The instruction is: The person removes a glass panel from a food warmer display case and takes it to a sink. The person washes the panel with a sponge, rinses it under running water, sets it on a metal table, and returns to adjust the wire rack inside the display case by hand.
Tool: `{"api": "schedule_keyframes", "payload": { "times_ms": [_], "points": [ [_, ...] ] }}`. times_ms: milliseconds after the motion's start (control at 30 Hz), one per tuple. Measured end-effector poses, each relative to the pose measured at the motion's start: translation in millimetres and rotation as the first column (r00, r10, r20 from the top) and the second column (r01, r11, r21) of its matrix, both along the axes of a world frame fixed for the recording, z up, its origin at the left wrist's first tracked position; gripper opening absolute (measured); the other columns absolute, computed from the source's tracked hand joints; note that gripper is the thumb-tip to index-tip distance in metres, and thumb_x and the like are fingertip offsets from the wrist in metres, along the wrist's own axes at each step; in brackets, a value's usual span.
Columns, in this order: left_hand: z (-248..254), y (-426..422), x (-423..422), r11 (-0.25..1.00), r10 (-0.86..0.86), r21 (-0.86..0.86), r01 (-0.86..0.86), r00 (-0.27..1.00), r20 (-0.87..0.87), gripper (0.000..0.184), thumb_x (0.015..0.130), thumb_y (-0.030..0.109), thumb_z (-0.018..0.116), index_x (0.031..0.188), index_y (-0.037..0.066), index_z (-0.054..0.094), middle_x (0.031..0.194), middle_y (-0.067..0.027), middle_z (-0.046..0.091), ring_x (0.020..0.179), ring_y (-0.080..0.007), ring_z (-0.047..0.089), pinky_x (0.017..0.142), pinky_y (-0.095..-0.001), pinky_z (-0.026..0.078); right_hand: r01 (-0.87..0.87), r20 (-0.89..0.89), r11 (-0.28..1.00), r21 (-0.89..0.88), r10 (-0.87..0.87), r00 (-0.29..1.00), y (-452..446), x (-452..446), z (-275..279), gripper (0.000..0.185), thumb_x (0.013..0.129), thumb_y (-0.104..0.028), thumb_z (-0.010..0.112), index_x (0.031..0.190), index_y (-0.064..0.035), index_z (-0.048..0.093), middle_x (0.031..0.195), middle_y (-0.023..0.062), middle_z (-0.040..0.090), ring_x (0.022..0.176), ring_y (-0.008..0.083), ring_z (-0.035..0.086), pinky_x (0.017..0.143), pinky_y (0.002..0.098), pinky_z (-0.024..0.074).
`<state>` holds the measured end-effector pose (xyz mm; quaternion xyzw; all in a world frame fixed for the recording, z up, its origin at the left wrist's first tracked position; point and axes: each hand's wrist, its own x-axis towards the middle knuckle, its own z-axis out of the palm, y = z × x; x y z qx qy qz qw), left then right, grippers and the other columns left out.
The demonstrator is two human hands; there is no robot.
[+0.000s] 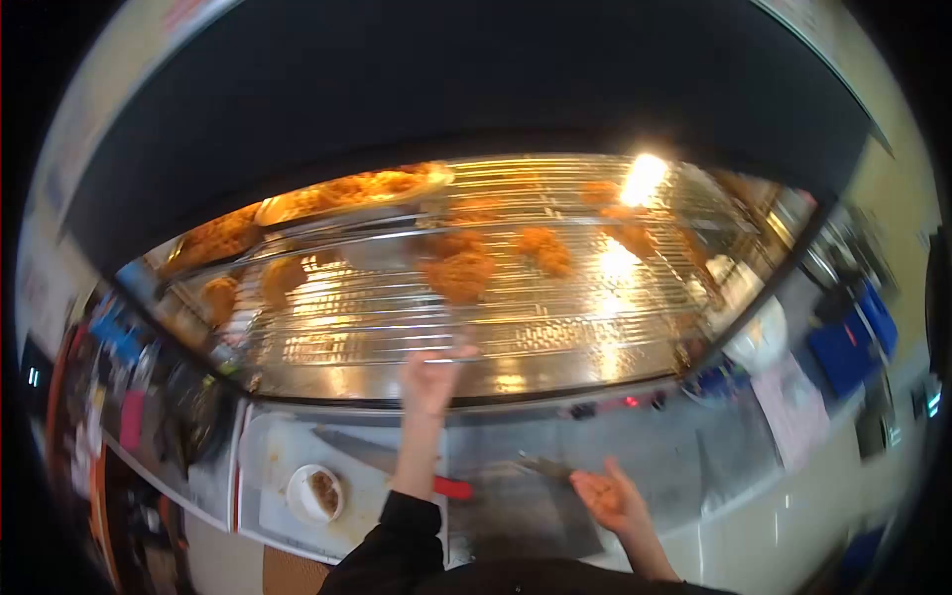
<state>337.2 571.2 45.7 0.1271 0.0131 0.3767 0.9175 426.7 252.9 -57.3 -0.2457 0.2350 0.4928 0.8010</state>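
My left hand reaches into the front of a lit, dark-framed food warmer. Its fingers are closed, and motion blur hides what they hold. Just beyond them a large orange-brown fried piece lies or hangs over the metal rack; I cannot tell which. Above the steel counter, my right hand is palm up with fingers and thumb apart. Close to its fingertips is a blurred, thin metal utensil, its kind unclear. A knife lies on the white board under my left forearm, near a red handle.
Several more fried pieces sit on the racks, with a heaped tray at back left. A white bowl with brown food stands on the white board. A pinkish cloth and blue containers are at right.
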Motion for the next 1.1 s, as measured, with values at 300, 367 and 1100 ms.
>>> {"api": "schedule_keyframes", "payload": {
  "times_ms": [300,367,1100],
  "points": [
    [-27,11,-8,0.989,-0.13,0.09,0.117,0.978,0.161,0.065,0.071,-0.01,0.036,0.122,0.028,0.032,0.125,-0.0157,0.038,0.11,-0.0426,0.041,0.087,-0.0556,0.037,-0.079,0.521,0.897,0.435,-0.179,0.835,124,118,76,0.041,0.078,-0.012,0.045,0.118,-0.0063,0.04,0.111,0.0156,0.048,0.107,0.0355,0.045,0.091,0.0588,0.0304],
    [-20,9,-12,0.99,-0.12,0.095,0.107,0.983,0.137,0.065,0.071,-0.011,0.035,0.123,0.029,0.031,0.126,-0.0158,0.037,0.109,-0.0423,0.041,0.087,-0.0553,0.037,-0.073,0.573,0.909,0.409,-0.194,0.797,126,123,62,0.047,0.073,-0.004,0.042,0.121,-0.0058,0.038,0.114,0.0172,0.046,0.108,0.037,0.043,0.091,0.0571,0.0331],
    [-24,13,-26,0.952,-0.199,0.258,0.163,0.973,0.12,0.085,0.07,-0.016,0.034,0.132,0.035,0.006,0.134,-0.0167,0.025,0.113,-0.0418,0.038,0.088,-0.0525,0.038,-0.111,0.724,0.893,0.437,-0.276,0.632,123,90,102,0.069,0.063,0.004,0.039,0.13,-0.0024,0.023,0.127,0.025,0.033,0.115,0.0451,0.033,0.088,0.0562,0.038]
  ]
}}
